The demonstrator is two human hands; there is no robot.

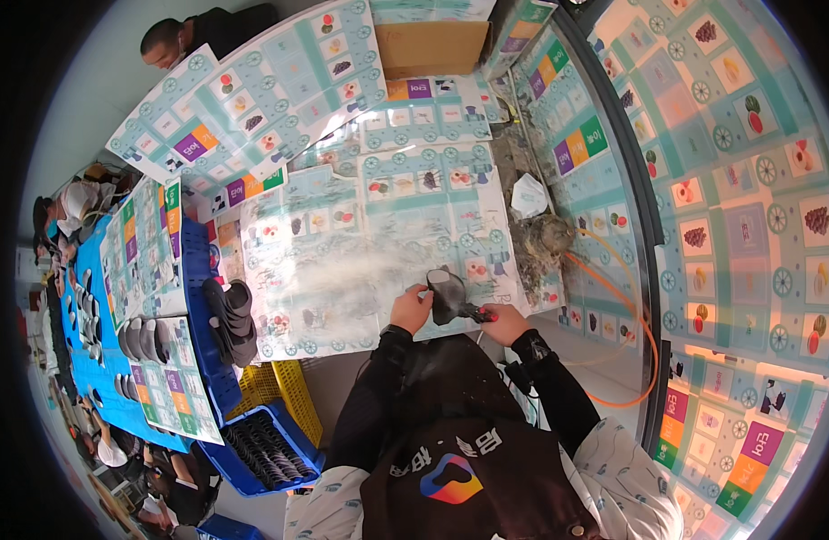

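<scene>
Just past the near edge of the worktable (338, 216), my left hand (412, 309) pinches the left rim of a dark grey, cupped shoe piece (446, 297) with a lighter patch at its top. My right hand (504, 325) is closed round the handle of a small black tool (473, 312) with red on it. The tool's tip reaches the right side of the shoe piece; whether they touch, I cannot make out. The tool's exact kind is unclear. Pale dust or powder is smeared across the printed table cover beyond my hands.
Left of the table, a blue crate (197, 297) holds stacked grey shoe pieces (232, 315). Below stand a yellow basket (293, 396) and a blue basket (239, 481) of dark pieces. An orange hose (651, 346) loops at the right. Another person (207, 36) is behind a printed panel.
</scene>
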